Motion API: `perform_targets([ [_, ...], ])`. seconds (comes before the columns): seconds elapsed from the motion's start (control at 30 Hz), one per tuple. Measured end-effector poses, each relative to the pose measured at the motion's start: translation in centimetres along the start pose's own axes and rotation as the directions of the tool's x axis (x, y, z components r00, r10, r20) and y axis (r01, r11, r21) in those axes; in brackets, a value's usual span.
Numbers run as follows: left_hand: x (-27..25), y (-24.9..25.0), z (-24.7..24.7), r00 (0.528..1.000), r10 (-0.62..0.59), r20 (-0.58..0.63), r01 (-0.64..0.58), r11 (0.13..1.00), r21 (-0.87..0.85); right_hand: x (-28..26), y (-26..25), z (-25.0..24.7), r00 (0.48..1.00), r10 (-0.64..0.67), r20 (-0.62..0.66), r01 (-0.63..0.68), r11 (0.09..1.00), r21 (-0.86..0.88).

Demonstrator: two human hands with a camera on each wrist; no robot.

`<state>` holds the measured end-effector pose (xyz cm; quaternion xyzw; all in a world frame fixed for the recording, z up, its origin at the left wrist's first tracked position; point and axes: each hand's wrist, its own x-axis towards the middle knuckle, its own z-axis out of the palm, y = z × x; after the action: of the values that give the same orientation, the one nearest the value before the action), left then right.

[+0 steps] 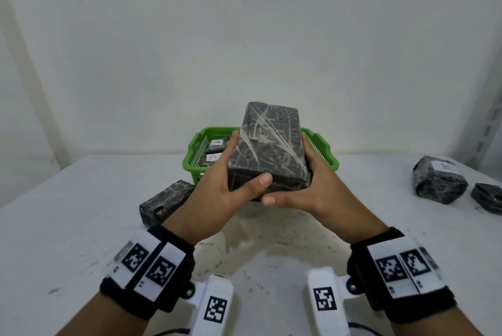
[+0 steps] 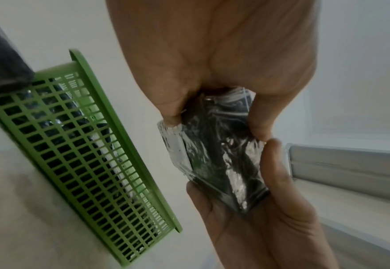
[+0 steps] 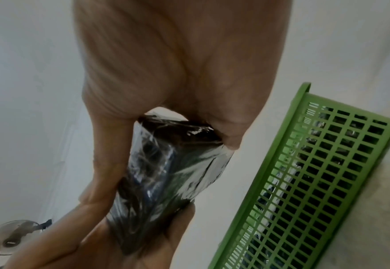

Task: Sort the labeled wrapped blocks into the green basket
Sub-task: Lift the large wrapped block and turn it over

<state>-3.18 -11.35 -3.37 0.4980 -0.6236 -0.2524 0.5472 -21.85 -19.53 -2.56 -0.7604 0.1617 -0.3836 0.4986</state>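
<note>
Up off the table (image 1: 81, 227), I had one block (image 1: 267, 145) clasped in both hands: my left hand (image 1: 222, 194) curled round its left side, my right hand (image 1: 307, 189) round its right, thumbs on the near end. It hung just before the basket (image 1: 323, 150), which stood at the far edge and held two blocks labeled A (image 1: 214, 156).

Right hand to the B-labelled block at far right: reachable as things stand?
Probably not right now. The right hand and the left hand both grip the held block above the green basket. The B block lies unobstructed on the table; once the hand is freed, likely yes.
</note>
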Motion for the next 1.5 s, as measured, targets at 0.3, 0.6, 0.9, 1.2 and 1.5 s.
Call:
perform_targets([
  [0.3,-0.3,-0.4,0.6,0.996,0.049,0.080,-0.057,0.994,0.098,-0.4,-0.7,-1.0,0.997,-0.030,-0.068,0.026,0.997,-0.068],
  [0.6,0.0,1.0,-0.2,0.998,0.055,0.027,-0.056,0.998,0.031,-0.3,-0.9,-1.4,0.999,-0.036,-0.019,0.034,0.993,-0.112],
  [0.9,0.3,0.7,0.1,0.995,0.091,0.037,-0.095,0.985,0.144,-0.3,-1.0,-1.1,0.997,-0.030,-0.069,0.021,0.991,-0.135],
  [1.2,0.3,1.3,-0.2,0.998,0.055,0.011,-0.055,0.996,0.068,-0.4,-1.1,-1.2,1.000,-0.026,-0.009,0.025,0.990,-0.141],
  [1.5,0.2,1.0,0.3,0.997,0.065,0.031,-0.067,0.994,0.083,-0.4,-1.4,-1.5,0.999,-0.046,-0.012,0.043,0.985,-0.167],
])
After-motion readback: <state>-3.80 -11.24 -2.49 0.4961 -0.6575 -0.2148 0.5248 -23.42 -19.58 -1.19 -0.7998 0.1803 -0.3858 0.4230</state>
